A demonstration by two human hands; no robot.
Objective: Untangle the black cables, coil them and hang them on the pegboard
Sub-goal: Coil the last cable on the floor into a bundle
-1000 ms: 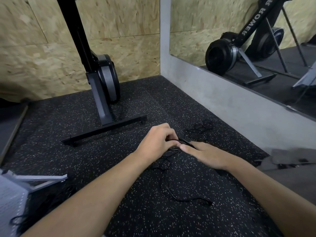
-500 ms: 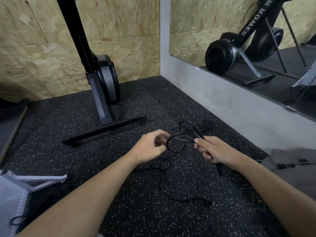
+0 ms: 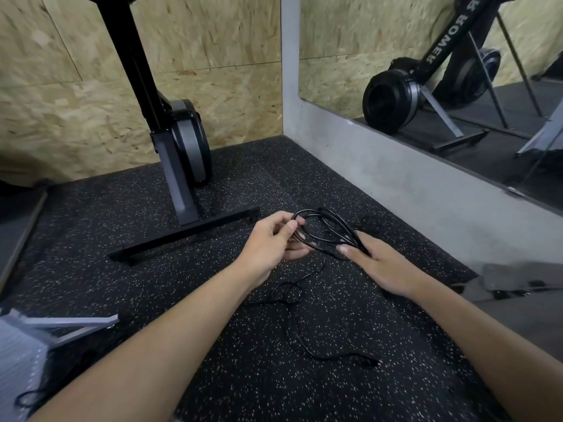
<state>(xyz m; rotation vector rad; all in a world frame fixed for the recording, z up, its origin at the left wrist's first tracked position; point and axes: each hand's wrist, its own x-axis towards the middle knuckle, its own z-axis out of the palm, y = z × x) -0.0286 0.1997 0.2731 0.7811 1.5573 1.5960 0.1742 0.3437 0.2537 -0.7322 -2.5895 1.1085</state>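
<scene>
Head view: the left hand (image 3: 271, 242) has its grip pinching the loops of the black cable (image 3: 324, 228) just above the speckled floor (image 3: 237, 379) — the right hand (image 3: 385, 264) clasps the loops' right end — the tail trails nearer.

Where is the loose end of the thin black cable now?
The thin black cable's loose end lies on the speckled black rubber floor, below centre in the head view, between the left forearm and the right forearm, nearer the right.
</scene>
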